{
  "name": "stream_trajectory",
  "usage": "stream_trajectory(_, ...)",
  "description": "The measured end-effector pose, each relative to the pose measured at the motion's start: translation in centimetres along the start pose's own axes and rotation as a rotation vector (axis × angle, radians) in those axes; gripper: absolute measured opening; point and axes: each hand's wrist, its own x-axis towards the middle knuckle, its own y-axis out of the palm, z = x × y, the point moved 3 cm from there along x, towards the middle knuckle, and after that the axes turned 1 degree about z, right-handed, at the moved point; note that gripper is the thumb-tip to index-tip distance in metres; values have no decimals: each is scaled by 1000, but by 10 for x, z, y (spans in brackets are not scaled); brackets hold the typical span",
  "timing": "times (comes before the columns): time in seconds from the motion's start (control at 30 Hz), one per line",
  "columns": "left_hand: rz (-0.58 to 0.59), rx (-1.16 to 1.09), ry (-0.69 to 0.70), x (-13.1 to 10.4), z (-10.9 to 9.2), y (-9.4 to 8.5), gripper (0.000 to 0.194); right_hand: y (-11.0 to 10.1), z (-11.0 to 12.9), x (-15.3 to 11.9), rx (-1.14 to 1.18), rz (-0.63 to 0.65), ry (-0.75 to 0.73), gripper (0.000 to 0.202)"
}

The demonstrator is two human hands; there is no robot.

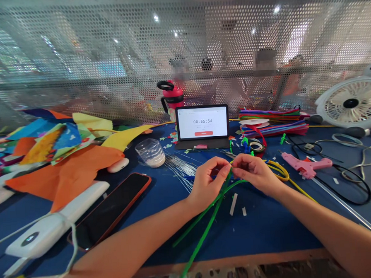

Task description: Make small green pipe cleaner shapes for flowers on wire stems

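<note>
My left hand (209, 180) and my right hand (256, 173) meet fingertip to fingertip over the middle of the blue table. Both are closed, thumbs against forefingers, pinching green pipe cleaners (199, 243) whose long ends trail toward me past the table's front edge. The exact pinch point is partly hidden by my fingers. Just right of my right hand lies a looped yellow pipe cleaner (283, 176). Several thin silver wires (181, 167) are spread left of my left hand. White paper scraps (234, 204) rest below the hands.
A tablet (202, 123) showing a timer stands behind my hands. At right are a pink glue gun (306, 163), a fan (350, 103) and bundled pipe cleaners (276, 129). Leftward sit a clear plastic cup (151, 152), a phone (114, 207), a white power bank (57, 220) and orange felt (70, 170).
</note>
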Motion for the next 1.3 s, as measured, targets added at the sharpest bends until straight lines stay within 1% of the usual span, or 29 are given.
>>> stream_trajectory(0.1, -18, -19, -26, 1, 2, 0, 17, 2, -3, 0, 98, -59, 34, 18)
stream_trajectory(0.17, -28, -58, -51, 1, 5, 1, 18, 2, -5, 0, 116, -89, 40, 19)
stream_trajectory(0.27, -8, -86, -76, 2, 9, 2, 20, 2, -5, -1, 122, -123, 36, 20)
stream_trajectory(0.33, 0, -61, -75, 2, 9, 2, 21, 2, -5, -1, 149, -133, 58, 22)
stream_trajectory(0.43, -6, -21, -60, 2, 9, 1, 22, 5, -6, -2, 291, -99, 147, 24)
stream_trajectory(0.57, 4, -37, -68, 1, 7, 2, 22, 11, -5, -3, 558, 4, 321, 18)
stream_trajectory(0.63, 27, -52, -81, 0, 7, 3, 23, 12, -5, -3, 633, 34, 392, 15)
stream_trajectory(0.7, 53, -57, -93, -2, 6, 5, 24, 13, -5, -4, 678, 47, 430, 14)
stream_trajectory(0.87, 102, -45, -100, -6, 6, 8, 24, 14, -6, -6, 689, 51, 443, 15)
stream_trajectory(1.0, 109, -47, -107, -7, 6, 10, 23, 15, -6, -8, 649, 38, 439, 18)
stream_trajectory(1.13, 127, -60, -107, -8, 6, 11, 23, 16, -6, -8, 634, 54, 435, 17)
stream_trajectory(1.3, 144, -67, -107, -10, 9, 12, 22, 17, -5, -9, 626, 66, 476, 14)
